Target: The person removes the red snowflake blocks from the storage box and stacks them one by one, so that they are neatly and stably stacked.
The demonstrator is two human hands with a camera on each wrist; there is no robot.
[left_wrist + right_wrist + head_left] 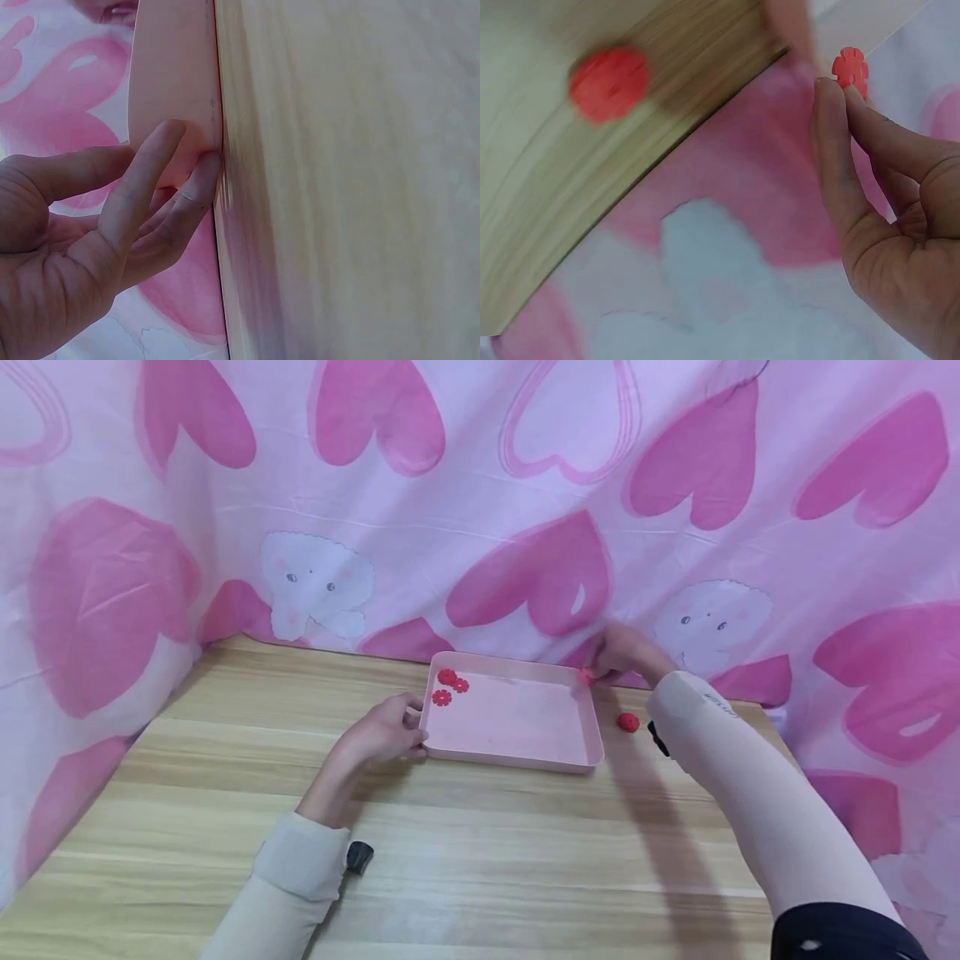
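1. Centrally, a shallow pink tray (517, 760) is set on the wooden desk (480, 860), close to the far edge.
2. The tray's left wall is touched by the left hand (378, 735); its fingers (142, 187) are held fairly straight against the wall, not curled round it.
3. A small red flower-shaped piece (850, 69) is pinched between thumb and fingertips of the right hand (626, 653), just beyond the tray's far right corner.
4. Three more red flower pieces (450, 685) are seen lying in the tray's far left corner.
5. Another red piece (628, 722) is left on the desk just right of the tray.
6. A pink heart-patterned cloth (525, 485) is hung behind and beside the desk.
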